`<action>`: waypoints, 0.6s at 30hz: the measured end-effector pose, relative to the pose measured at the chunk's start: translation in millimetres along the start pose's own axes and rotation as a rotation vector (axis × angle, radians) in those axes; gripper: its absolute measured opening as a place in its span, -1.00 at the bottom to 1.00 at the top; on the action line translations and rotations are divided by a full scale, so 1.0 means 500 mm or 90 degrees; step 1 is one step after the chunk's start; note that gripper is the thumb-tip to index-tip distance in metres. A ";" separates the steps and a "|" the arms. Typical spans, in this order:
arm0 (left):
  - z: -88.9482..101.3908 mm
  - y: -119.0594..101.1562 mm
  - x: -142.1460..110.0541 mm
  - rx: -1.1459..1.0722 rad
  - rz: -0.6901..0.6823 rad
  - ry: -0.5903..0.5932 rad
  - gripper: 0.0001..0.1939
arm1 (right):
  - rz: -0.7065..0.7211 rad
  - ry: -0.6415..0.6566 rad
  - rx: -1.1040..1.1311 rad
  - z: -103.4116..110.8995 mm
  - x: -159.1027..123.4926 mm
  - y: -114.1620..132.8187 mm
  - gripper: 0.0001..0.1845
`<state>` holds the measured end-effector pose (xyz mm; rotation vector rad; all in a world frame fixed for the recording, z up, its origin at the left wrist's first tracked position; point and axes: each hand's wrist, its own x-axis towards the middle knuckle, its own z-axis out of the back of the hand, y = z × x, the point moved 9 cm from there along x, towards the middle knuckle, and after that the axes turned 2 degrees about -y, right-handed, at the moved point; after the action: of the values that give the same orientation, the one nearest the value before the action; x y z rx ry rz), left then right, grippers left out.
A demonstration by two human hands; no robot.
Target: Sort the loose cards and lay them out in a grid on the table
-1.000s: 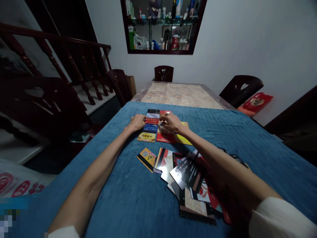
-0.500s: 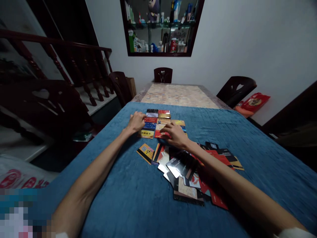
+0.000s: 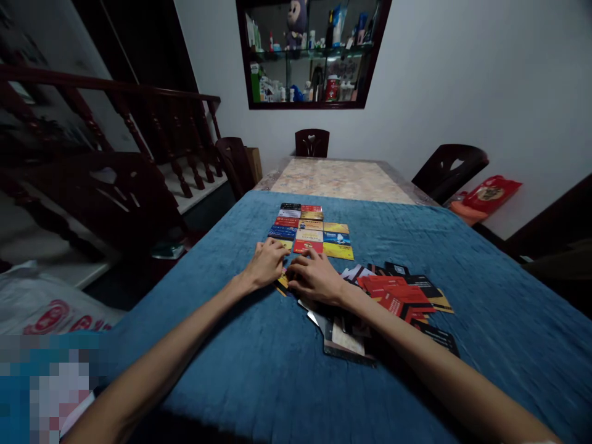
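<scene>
My left hand is low over the blue cloth, fingers bent down and closed on a yellow plastic card with a dark stripe. Most of that card is hidden under the fingers. Beside it my right hand bends over the left end of a loose pile of plastic cards, fingers apart, thumb side close to the yellow card. Just beyond both hands, several colourful plastic cards lie overlapped in three columns. My left fingers cover part of the left column's lowest card.
Blue cloth covers the near part of the table; a patterned tabletop shows beyond. Dark wooden chairs stand around it. A red bag sits at the right, a white plastic bag at the lower left.
Both hands have drawn back from the card columns toward me, the left to the yellow card and the right to the pile's left end. The view has shifted slightly.
</scene>
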<state>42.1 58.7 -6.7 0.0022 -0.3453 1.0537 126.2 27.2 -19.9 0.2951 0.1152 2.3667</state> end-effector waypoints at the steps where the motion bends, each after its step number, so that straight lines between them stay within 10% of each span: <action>1: -0.003 -0.004 -0.010 -0.007 -0.005 0.004 -0.70 | 0.002 0.004 0.001 -0.002 -0.001 0.002 -0.64; 11: -0.011 -0.007 -0.064 -0.074 -0.043 0.116 -0.77 | 0.001 0.004 -0.004 0.006 -0.010 0.013 -0.67; 18: -0.009 0.002 -0.079 -0.081 -0.045 0.210 -0.46 | -0.002 0.008 -0.028 0.005 -0.011 0.022 -0.61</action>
<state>24.7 26.3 -22.2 -0.2687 -0.1116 0.9414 123.6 15.4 -16.5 0.2590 0.0692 2.3652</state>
